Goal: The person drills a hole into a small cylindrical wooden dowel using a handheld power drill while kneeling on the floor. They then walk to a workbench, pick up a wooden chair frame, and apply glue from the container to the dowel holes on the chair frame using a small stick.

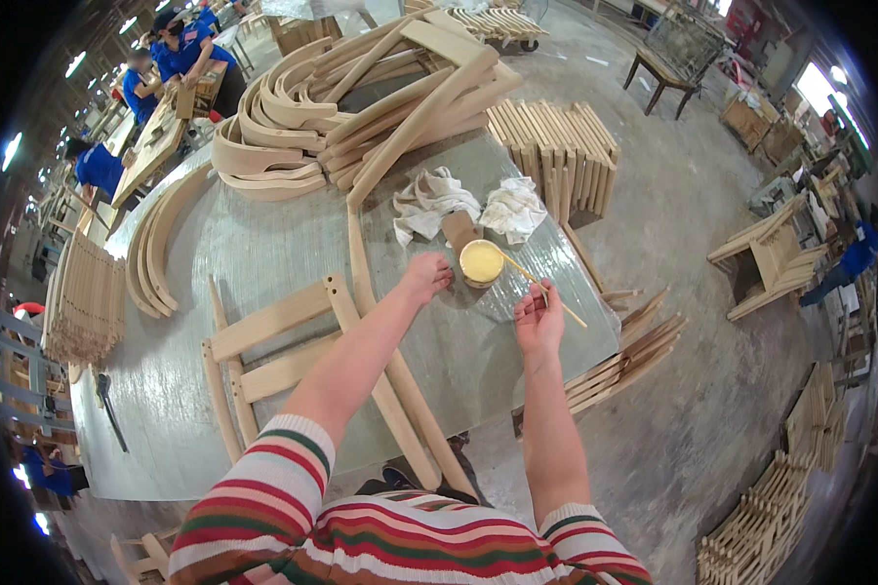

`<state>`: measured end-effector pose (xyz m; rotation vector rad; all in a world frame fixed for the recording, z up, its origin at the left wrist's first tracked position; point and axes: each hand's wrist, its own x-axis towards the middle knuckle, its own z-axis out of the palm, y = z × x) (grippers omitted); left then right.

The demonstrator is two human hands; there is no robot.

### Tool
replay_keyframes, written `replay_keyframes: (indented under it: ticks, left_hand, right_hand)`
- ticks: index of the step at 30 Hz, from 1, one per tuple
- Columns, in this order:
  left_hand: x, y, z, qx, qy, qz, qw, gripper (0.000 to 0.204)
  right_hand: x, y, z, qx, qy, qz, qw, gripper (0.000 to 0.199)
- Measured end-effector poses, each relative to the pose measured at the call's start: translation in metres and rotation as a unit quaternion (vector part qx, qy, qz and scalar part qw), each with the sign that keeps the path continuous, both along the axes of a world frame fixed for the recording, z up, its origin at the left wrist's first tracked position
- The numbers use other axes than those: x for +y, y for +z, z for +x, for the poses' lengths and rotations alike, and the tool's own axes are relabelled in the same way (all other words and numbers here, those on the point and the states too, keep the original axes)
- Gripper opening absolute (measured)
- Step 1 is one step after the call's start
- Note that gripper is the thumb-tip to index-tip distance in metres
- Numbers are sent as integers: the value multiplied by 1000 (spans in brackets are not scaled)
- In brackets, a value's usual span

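My right hand (pixel 538 317) grips a thin wooden stick (pixel 556 297) whose far end dips into a small round pot of yellow glue (pixel 481 261) on the grey worktable (pixel 263 244). My left hand (pixel 427 275) rests on the tabletop just left of the pot, fingers curled down, holding nothing I can see. Below my left forearm lies a partly assembled wooden chair frame (pixel 283 351) with two slats between long rails.
Two crumpled white rags (pixel 458 203) and a small wood block (pixel 458 230) sit behind the pot. Curved wooden chair parts (pixel 361 97) are piled at the table's far end, more (pixel 151 249) at left. Stacks of slats (pixel 556 146) stand beyond the table. People in blue work at far left.
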<state>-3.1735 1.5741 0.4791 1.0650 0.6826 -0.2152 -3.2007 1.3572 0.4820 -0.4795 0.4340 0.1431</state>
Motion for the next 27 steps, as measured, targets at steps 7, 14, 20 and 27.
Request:
replay_keyframes:
  ticks: [7,14,20,27]
  left_hand:
    - [-28,-18,38,70,-57,186,978,11]
    - [-33,-14,25,29,-33,85,995,19]
    - [-16,1,-39,-29,4,-31,999,20]
    - [33,53,-170,-81,36,-204,975,38]
  right_hand:
    - [-43,25,1,-80,-10,-89,993,21]
    - [-59,39,-18,-77,-8,-142,987,21]
    - [-49,69,-41,-146,38,-152,977,20]
    - [11,142,-98,-322,141,-289,890,12]
